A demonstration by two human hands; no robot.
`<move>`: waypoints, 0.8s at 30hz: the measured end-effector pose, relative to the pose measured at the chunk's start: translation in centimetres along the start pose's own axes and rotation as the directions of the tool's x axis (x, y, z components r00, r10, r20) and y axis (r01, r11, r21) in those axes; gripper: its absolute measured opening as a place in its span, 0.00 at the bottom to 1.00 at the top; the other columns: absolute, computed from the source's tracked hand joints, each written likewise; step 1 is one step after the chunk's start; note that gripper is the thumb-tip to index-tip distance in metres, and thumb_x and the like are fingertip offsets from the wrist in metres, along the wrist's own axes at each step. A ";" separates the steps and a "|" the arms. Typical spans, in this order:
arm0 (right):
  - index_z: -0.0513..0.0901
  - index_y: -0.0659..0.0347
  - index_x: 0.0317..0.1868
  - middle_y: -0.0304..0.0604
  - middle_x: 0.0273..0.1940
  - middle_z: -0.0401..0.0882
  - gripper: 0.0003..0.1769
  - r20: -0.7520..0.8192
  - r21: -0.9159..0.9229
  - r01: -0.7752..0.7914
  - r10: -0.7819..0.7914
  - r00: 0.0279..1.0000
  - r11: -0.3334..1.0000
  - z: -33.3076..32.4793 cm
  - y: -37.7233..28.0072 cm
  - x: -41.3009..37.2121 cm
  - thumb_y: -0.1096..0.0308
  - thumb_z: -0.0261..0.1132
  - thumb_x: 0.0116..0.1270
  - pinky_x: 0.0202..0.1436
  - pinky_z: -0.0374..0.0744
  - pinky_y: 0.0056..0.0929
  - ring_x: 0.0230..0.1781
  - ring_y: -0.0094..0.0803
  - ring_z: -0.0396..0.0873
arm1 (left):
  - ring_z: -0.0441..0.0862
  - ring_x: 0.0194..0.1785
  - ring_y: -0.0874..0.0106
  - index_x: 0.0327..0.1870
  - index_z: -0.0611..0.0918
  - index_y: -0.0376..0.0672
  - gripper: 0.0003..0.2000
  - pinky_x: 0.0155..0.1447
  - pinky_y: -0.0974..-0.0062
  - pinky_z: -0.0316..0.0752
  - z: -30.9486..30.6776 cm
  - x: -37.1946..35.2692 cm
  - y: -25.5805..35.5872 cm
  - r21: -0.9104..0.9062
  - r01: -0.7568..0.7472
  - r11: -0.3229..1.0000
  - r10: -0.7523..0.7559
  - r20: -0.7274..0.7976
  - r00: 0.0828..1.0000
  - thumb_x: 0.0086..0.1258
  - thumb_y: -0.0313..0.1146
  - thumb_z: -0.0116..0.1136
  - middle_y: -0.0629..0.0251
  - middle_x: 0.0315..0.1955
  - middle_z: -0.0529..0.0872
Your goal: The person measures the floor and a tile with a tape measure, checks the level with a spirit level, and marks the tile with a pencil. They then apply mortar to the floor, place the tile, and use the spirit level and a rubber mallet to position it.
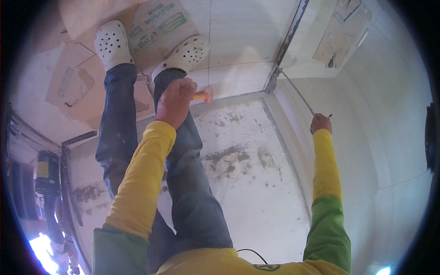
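Note:
My left hand (176, 101), in a yellow sleeve, is closed in a fist in front of my lower leg. From it sticks out a short tool with an orange handle (199, 96), its far end blurred and reddish. Farther right, my right hand (321, 124) is wrapped round the near end of a long thin metal rod (297, 90). That rod slants up and left, its far tip right at the seam (277, 68) where the tiles meet the grey edge strip.
My feet in white clogs (112, 43) stand on brown cardboard (156, 20) over pale tiles. Below lies a stained white surface (247, 174). Another cardboard piece (343, 32) is at the upper right. At left hangs a dark cylindrical container (47, 173).

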State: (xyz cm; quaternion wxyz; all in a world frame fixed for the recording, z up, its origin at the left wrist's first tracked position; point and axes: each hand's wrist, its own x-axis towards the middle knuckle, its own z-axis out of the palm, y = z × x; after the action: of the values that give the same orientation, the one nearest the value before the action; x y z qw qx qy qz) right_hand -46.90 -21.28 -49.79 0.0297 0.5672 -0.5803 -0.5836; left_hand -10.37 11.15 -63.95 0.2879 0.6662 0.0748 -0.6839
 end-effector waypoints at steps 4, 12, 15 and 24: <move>0.85 0.50 0.51 0.48 0.44 0.86 0.18 -0.011 0.004 -0.048 0.048 0.999 0.999 -0.6 -2.3 1.1 0.60 0.56 0.65 0.52 0.80 0.41 0.47 0.45 0.84 | 0.83 0.48 0.69 0.48 0.82 0.38 0.17 0.56 0.73 0.73 0.0 -0.1 0.2 -0.086 0.016 0.996 -0.015 0.007 1.000 0.71 0.44 0.54 0.60 0.42 0.87; 0.86 0.48 0.50 0.47 0.46 0.86 0.17 -0.028 -0.020 -0.043 0.043 0.999 0.999 0.4 -2.8 2.9 0.59 0.56 0.65 0.54 0.80 0.41 0.49 0.45 0.83 | 0.77 0.36 0.81 0.51 0.80 0.40 0.14 0.40 0.83 0.71 -0.1 -0.2 -0.1 -0.136 -0.023 0.990 0.025 0.012 1.000 0.74 0.41 0.55 0.71 0.38 0.83; 0.85 0.48 0.51 0.47 0.50 0.84 0.17 0.034 0.004 -0.109 0.108 0.994 0.994 0.6 -2.9 3.1 0.57 0.56 0.66 0.56 0.78 0.43 0.52 0.46 0.82 | 0.77 0.36 0.81 0.50 0.80 0.39 0.15 0.39 0.83 0.71 0.0 -0.4 0.3 -0.122 -0.012 0.992 0.013 0.013 1.000 0.73 0.41 0.56 0.71 0.37 0.83; 0.86 0.49 0.47 0.47 0.46 0.86 0.16 0.093 0.012 -0.080 0.079 0.993 0.997 0.9 -2.9 4.2 0.56 0.57 0.66 0.53 0.80 0.40 0.48 0.44 0.84 | 0.80 0.38 0.79 0.49 0.81 0.39 0.16 0.39 0.81 0.72 0.3 -0.9 0.6 -0.117 -0.004 0.993 0.006 0.018 1.000 0.72 0.42 0.56 0.69 0.37 0.84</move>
State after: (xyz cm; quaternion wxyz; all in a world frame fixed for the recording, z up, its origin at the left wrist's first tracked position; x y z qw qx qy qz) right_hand -47.23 -22.64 -54.81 0.0219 0.5163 -0.6077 -0.6030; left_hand -10.42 10.80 -62.92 0.3288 0.6422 0.1105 -0.6836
